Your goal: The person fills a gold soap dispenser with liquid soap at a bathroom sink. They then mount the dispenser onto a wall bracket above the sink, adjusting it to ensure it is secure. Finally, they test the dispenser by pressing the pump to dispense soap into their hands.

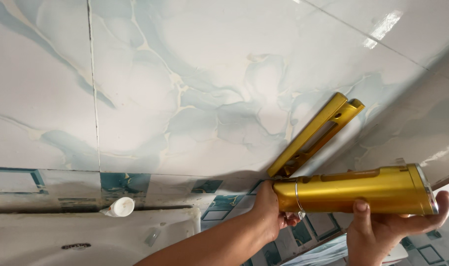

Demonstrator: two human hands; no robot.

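Both hands are on the gold metal caulking gun [355,189], held level against the wall: the left hand [269,209] wraps closed round its front end, the right hand [382,229] cradles and grips the barrel's rear from below. Behind it, glossy blue-veined marble-look wall tiles [185,88]. Lower left sits a white ceramic basin [86,231] with a small white tube [120,207] on its rim, well clear.

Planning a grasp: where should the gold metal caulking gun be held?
Around the gold metal caulking gun's barrel, from below: it lies level and round. The right hand cups its wide end, the left hand the handle end.
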